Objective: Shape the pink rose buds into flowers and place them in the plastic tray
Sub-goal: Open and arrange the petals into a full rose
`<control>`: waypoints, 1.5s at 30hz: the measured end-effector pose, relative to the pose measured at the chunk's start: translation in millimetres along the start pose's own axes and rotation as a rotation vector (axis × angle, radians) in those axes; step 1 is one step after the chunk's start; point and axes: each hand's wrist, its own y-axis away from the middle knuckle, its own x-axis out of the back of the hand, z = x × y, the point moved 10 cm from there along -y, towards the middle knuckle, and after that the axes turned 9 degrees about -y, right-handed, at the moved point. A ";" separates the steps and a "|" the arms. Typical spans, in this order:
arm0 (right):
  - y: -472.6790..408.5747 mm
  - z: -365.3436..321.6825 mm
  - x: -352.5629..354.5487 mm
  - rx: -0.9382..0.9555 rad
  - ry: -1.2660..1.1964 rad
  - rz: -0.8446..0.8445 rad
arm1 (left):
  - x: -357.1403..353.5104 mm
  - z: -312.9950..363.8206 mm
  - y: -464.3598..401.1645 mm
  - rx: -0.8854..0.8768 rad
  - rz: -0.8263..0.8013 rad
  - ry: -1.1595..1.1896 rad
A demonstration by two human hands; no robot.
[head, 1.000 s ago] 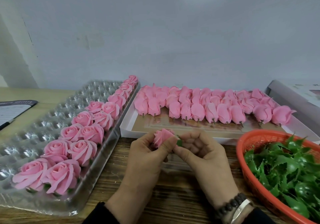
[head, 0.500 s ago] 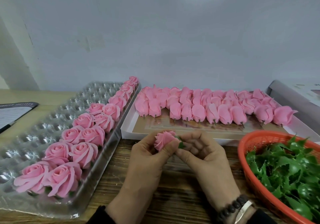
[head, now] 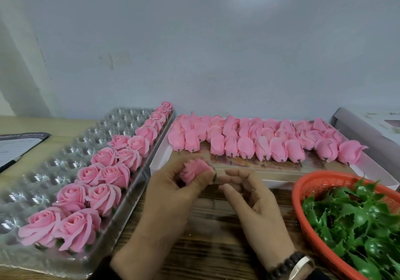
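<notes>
Head view: left hand [head: 171, 190] alone now pinches bud [head: 194, 171] between thumb and fingers, in front of box [head: 277, 179]. Right hand [head: 251, 195] has let go; half a second ago it gripped green base, now sits just beside, fingers loosely curled, holding nothing. Bud petals partly fanned. Judgement: shaping nearly done or regrip coming; transfer to tray [head: 43, 171] likely next. Roses [head: 104, 193] fill two right-hand rows; other cells free. Basket [head: 307, 184] of green calyxes at right.
</notes>
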 end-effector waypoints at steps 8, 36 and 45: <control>1.6 7.4 -0.8 -0.051 0.084 -0.019 | 95.3 84.5 -104.6 -0.239 0.165 -0.469; 0.1 17.6 4.4 -0.186 0.189 -0.002 | 133.1 -93.9 -179.1 0.330 -0.023 -1.138; 2.3 15.7 4.9 -0.218 0.174 -0.008 | 136.5 -114.1 -182.9 0.404 -0.050 -1.118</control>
